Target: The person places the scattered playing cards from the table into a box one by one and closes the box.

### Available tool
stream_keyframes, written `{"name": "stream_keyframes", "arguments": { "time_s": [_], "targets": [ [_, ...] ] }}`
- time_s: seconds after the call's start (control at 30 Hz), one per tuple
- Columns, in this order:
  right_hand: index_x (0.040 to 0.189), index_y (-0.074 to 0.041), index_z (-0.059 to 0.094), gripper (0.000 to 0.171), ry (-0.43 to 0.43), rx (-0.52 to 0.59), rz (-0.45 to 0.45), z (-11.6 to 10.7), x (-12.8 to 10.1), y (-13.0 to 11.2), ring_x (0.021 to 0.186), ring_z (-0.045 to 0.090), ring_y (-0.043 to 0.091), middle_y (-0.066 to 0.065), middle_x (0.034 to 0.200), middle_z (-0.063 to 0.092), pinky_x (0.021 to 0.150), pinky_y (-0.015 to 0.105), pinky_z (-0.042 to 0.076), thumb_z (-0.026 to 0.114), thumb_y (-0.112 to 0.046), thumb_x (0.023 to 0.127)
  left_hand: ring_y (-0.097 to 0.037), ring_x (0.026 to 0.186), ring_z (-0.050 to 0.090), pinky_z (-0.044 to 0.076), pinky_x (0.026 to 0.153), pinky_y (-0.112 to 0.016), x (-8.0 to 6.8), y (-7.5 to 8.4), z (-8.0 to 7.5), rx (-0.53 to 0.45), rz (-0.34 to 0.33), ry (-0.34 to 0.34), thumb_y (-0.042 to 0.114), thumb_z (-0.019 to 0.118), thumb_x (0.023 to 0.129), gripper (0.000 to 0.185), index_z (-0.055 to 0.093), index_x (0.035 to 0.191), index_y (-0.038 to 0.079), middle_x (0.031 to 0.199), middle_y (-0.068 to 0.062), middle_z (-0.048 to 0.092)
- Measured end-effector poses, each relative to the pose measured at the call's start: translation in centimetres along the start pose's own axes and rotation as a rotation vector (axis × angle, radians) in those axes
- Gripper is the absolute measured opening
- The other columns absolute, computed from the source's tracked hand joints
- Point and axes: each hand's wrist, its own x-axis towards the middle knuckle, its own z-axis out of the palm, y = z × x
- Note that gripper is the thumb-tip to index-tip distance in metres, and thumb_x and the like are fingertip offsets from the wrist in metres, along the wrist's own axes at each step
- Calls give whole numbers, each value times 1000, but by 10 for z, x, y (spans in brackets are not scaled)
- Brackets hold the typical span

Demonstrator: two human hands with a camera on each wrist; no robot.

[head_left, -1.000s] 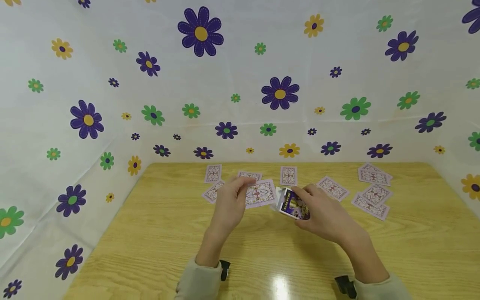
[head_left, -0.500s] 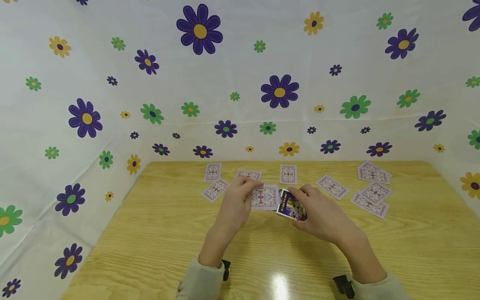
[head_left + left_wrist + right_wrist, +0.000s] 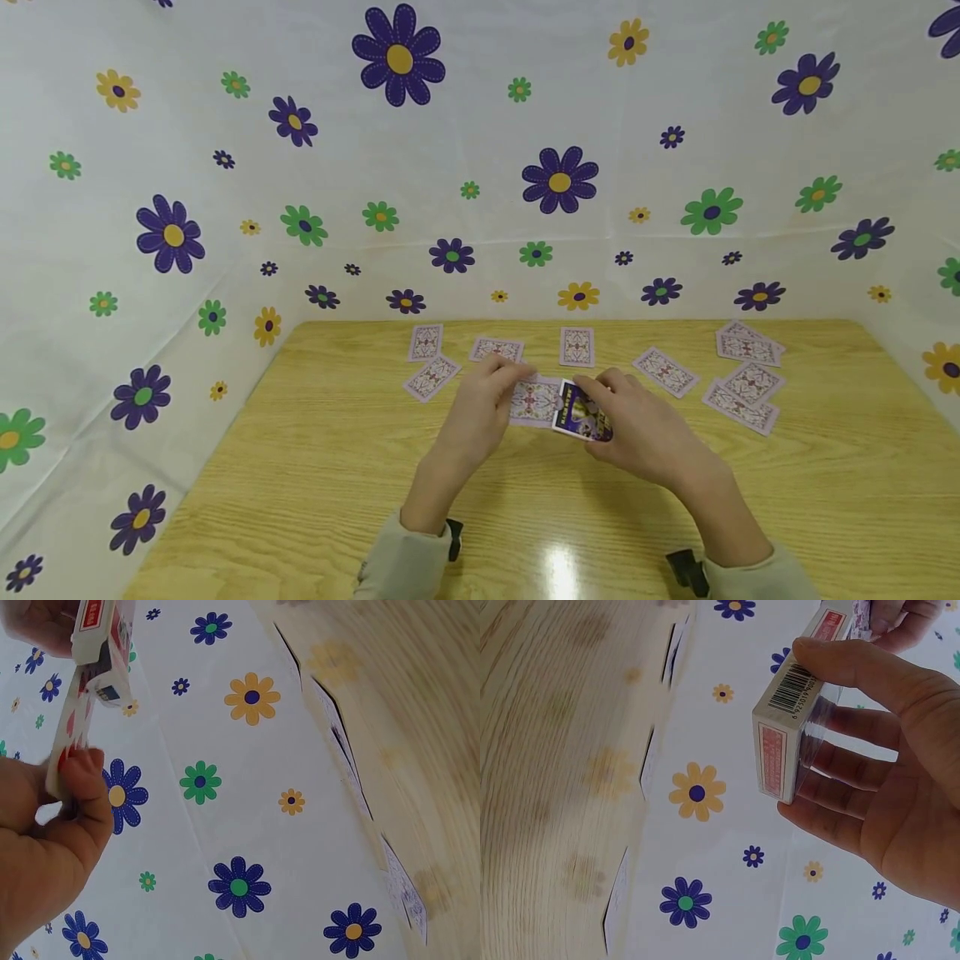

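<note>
My left hand (image 3: 476, 408) pinches playing cards (image 3: 536, 400) between thumb and fingers, patterned backs up in the head view. Red heart marks show on the underside of the cards (image 3: 73, 724) in the left wrist view. My right hand (image 3: 648, 425) grips a dark purple and white card box (image 3: 583, 412), thumb on one narrow side and fingers on the opposite one. A barcode is printed on the side of the box (image 3: 787, 701) in the right wrist view. The right end of the cards meets the box's open mouth; how deep they reach inside is hidden.
Several loose cards lie back-up on the wooden table (image 3: 322, 492): a single card (image 3: 577, 347) at the back middle, an angled card (image 3: 665, 372) right of it, overlapping cards (image 3: 742, 396) at the right, others at back left. A flowered cloth (image 3: 480, 150) hangs behind.
My left hand has moved right and slightly down with the cards, from just beside the box to its mouth. My right hand and the box have shifted only slightly. The loose cards stay put.
</note>
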Motion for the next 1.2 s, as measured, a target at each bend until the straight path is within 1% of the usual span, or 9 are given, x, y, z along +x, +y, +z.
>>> {"name": "stream_keyframes", "arguments": {
  "time_s": [0.07, 0.17, 0.3, 0.4, 0.53, 0.63, 0.77, 1.0, 1.2],
  "targets": [
    [138, -2, 55, 72, -3, -8, 2, 0, 0, 0, 90, 55, 19, 12, 113, 58, 77, 35, 53, 85, -19, 75, -16, 78, 58, 53, 67, -23, 0, -1, 1, -18, -35, 31, 0, 55, 99, 26, 66, 123, 1, 99, -10, 62],
    [138, -3, 54, 72, -9, -9, 7, 0, 0, -1, 91, 56, 20, 13, 114, 57, 78, 37, 53, 85, -19, 75, -13, 70, 54, 50, 58, -22, 1, 0, 1, -55, -109, 98, 6, 62, 97, 34, 58, 130, 2, 98, -12, 63],
    [139, -3, 54, 73, -21, -5, 11, 0, 0, -3, 95, 57, 22, 13, 117, 57, 81, 39, 54, 85, -19, 76, -12, 64, 54, 48, 51, -22, 2, 1, 1, -99, -183, 179, 12, 72, 91, 42, 54, 128, 2, 91, -9, 61],
    [140, -3, 53, 73, -23, -9, 8, 1, 1, -3, 96, 57, 23, 14, 118, 57, 82, 40, 54, 85, -19, 76, -13, 64, 57, 50, 54, -22, 2, 2, 4, -103, -183, 238, 14, 75, 88, 38, 55, 118, 2, 84, -7, 59],
    [139, -2, 54, 73, -14, -18, -1, 1, 0, -3, 97, 57, 24, 14, 118, 58, 83, 41, 54, 85, -19, 76, -14, 63, 59, 52, 56, -22, 1, 1, 9, -107, -132, 313, 14, 78, 86, 26, 58, 97, 1, 76, -7, 61],
    [139, -2, 53, 73, -12, -23, -2, 1, 0, -2, 97, 57, 24, 14, 118, 58, 83, 41, 55, 85, -19, 76, -14, 62, 60, 52, 55, -21, 0, 0, 13, -132, -106, 344, 12, 78, 85, 21, 60, 88, 1, 74, -8, 65],
    [139, -2, 53, 72, -10, -20, -1, 0, 0, -2, 96, 57, 23, 14, 118, 57, 81, 39, 54, 85, -19, 76, -14, 61, 62, 53, 55, -21, 0, 2, 16, -155, -97, 335, 8, 76, 87, 14, 63, 87, 1, 76, -9, 68],
    [139, -2, 53, 73, -7, -6, 1, 0, 0, 0, 94, 56, 22, 14, 117, 57, 81, 38, 54, 85, -19, 76, -17, 69, 66, 55, 62, -21, 0, 10, 18, -155, -81, 234, 3, 72, 89, 9, 67, 96, -1, 84, -10, 70],
    [140, -2, 53, 73, -4, 23, 11, -2, 0, 0, 90, 55, 19, 14, 114, 57, 78, 36, 53, 85, -17, 75, -16, 73, 65, 54, 62, -20, -1, 16, 19, -155, -50, 172, -1, 69, 88, 13, 68, 101, -2, 89, -10, 68]
  ]
}}
